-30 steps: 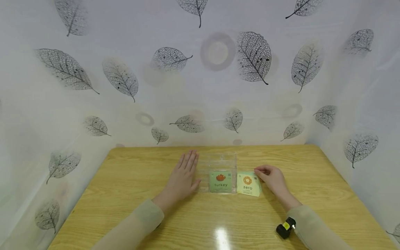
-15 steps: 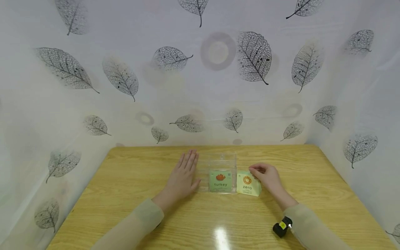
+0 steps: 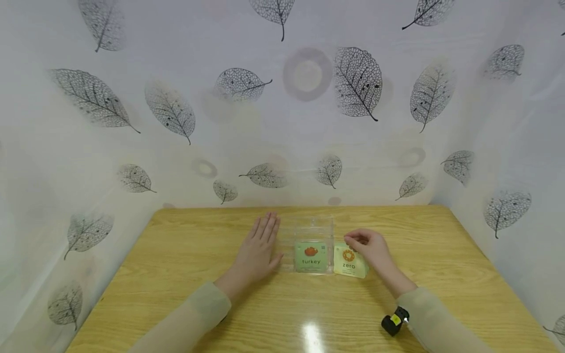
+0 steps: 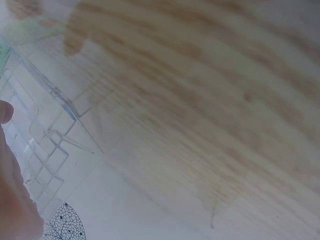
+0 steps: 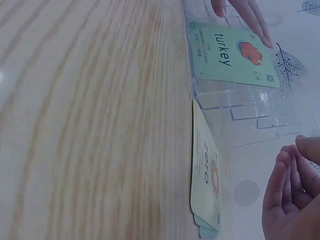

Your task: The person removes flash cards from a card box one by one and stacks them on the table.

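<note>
My left hand (image 3: pixel 256 252) lies flat at the left side of a clear stepped plastic card rack (image 3: pixel 314 222), fingers straight and thumb towards it. A green card reading "turkey" (image 3: pixel 311 257) leans in the rack's front tier. Just right of the rack lies a small stack of cards, a yellow "zero" card (image 3: pixel 349 261) on top with green ones peeking out below. My right hand (image 3: pixel 372 250) hovers by the stack's top right corner, fingers loosely curled. In the right wrist view the fingers (image 5: pixel 274 187) are apart from the cards, holding nothing.
A wooden table (image 3: pixel 190 245) carries everything, with a white leaf-printed curtain (image 3: pixel 273 127) around its back and sides. A black wrist camera (image 3: pixel 394 321) hangs at the right sleeve, over the table.
My right hand has shifted a little to the left along the top of the card stack. The green cards under "zero" show less at the right. The left hand has stayed still.
</note>
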Action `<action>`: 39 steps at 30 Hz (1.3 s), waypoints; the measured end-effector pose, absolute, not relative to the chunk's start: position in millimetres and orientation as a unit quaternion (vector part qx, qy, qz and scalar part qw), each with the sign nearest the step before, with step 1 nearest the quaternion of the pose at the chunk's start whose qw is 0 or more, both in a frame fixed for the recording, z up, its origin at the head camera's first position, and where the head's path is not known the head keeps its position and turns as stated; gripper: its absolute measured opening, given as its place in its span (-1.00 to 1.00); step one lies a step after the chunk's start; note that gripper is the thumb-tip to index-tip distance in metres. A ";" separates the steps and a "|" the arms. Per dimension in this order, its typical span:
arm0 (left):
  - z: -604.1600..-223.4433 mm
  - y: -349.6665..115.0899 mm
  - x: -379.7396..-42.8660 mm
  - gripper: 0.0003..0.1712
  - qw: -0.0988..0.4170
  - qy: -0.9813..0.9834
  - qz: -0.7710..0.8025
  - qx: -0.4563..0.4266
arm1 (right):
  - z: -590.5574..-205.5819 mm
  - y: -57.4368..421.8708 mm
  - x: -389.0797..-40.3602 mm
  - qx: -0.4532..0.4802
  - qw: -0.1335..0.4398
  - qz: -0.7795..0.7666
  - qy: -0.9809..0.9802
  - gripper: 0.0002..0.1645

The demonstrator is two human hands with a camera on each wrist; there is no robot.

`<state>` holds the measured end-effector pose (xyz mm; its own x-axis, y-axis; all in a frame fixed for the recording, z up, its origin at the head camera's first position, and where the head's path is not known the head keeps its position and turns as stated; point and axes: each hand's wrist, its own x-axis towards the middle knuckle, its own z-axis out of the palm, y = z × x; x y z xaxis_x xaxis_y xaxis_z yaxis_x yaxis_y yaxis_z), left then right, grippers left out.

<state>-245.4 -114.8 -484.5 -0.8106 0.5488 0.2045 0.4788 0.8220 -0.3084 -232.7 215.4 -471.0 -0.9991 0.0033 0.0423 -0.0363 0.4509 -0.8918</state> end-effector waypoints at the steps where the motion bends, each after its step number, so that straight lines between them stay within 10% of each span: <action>1: -484.7 -114.9 -245.5 0.06 0.144 -0.944 0.122 -0.272 | -470.5 214.7 -232.6 0.010 0.019 0.523 -0.852 -0.73; 39: -483.4 -113.9 -244.2 0.06 0.136 -0.944 0.131 -0.269 | -469.4 191.3 -227.2 0.018 -0.010 0.555 -0.831 -0.78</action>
<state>-244.2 -113.9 -483.4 -0.8183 0.5437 0.1866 0.4724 0.8210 -0.3206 -227.2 191.3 -469.4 -0.9992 -0.0409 0.0033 -0.0187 0.3822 -0.9239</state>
